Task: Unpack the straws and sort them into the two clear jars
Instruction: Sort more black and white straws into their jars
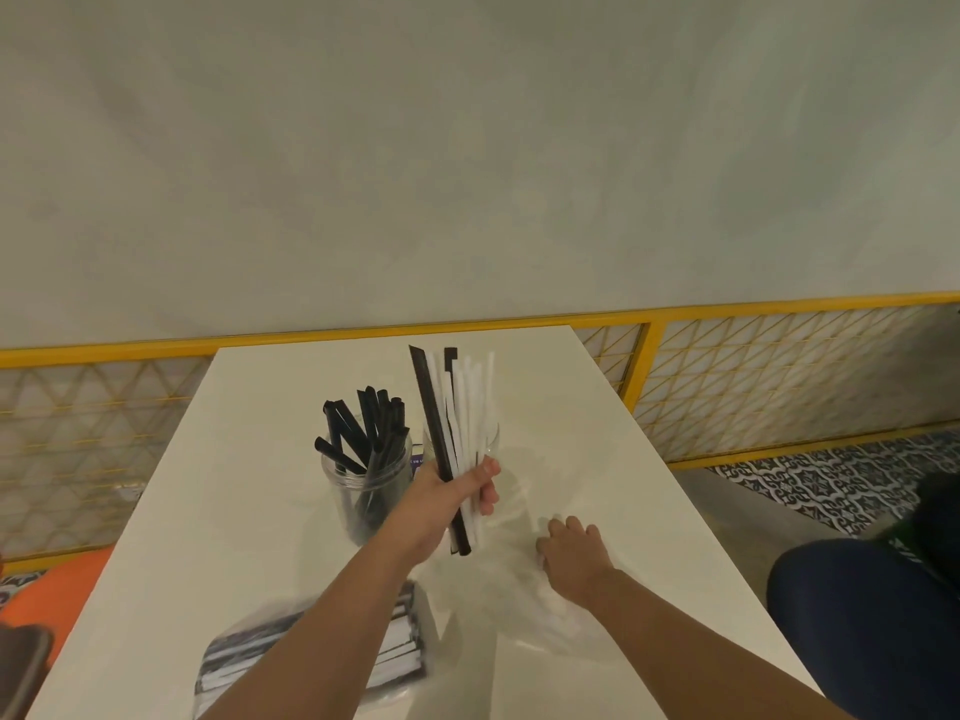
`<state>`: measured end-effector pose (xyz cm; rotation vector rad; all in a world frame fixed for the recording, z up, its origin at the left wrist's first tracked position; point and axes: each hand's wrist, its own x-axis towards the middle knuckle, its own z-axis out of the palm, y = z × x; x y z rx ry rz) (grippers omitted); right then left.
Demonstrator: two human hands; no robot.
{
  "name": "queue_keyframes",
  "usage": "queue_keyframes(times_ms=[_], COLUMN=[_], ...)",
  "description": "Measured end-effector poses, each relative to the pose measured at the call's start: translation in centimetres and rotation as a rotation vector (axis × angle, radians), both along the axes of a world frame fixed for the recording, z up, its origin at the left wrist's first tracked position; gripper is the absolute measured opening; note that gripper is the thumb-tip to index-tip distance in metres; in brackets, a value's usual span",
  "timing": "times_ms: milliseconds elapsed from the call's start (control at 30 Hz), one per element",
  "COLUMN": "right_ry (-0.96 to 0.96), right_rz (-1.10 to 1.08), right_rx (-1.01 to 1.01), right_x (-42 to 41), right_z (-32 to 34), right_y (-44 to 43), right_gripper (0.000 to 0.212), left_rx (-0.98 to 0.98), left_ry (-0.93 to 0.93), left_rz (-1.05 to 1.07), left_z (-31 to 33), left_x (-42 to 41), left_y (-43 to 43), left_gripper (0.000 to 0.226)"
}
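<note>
Head view. The left hand (452, 493) grips a bundle (467, 407) of white straws with a black one at its left edge, held upright above the bench (260, 511). The bundle stands in front of the far jar (492, 439) and hides most of it. Just left of it, the near jar (363, 506) holds black straws (363, 423) that lean at mixed angles. The right hand (571, 556) rests palm down on the bench, fingers bent over faint clear wrappers (545, 615); whether it holds any cannot be told. A bag (400, 652) of straws lies at the near edge, partly covered by the left forearm. A yellow railing (644, 356) runs behind the bench, an orange seat (57, 589) lies to the left and a leg (857, 641) in dark blue to the right.
</note>
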<state>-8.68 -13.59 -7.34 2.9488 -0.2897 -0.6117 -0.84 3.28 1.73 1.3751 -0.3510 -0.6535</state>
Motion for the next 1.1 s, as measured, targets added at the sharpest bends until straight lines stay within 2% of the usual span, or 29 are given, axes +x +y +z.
queue_keyframes(times_ms=[133,233,333,400,467,667,867,1033,1100], right_ry=[0.054,0.05,-0.247,-0.452,-0.508,-0.568,-0.58,-0.656,-0.692], right_rz=[-0.044,-0.133,-0.18,-0.244,-0.24,-0.272,-0.321,-0.465,-0.516], right_rx=[0.1,0.414,0.7,1.014,1.248,1.21,1.294,1.296,1.354], right_x=[1.2,2.7,4.4,5.0,5.2,6.5,6.9,7.6,8.0], right_z=[1.5,5.4,11.0,14.2,16.2,16.2,15.8,15.5,15.6], right_y=[-0.1,-0.7,0.2,1.8,3.5,6.5,7.8,8.5,8.5], right_gripper=[0.037,0.043,0.027,0.032,0.034,0.038,0.018,0.014,0.016], left_rx=[-0.055,-0.066,-0.07,-0.073,-0.078,-0.033,-0.046,-0.114,-0.095], left_ry=[0.007,0.034,0.063,0.058,0.058,0.045,0.084,0.132,0.127], left_rz=[0.033,0.047,0.061,0.06,0.056,0.039,0.117,0.202,0.302], left_z=[1.2,1.3,1.1,1.1,1.2,1.7,2.1,2.3,2.1], left_x=[0.6,1.1,1.2,1.1,1.0,0.6,0.3,0.2,0.5], left_y=[0.3,0.7,1.0,1.0,1.0,1.2,1.7,1.5,1.5], left_gripper=[0.009,0.009,0.009,0.007,0.006,0.013,0.026,0.017,0.016])
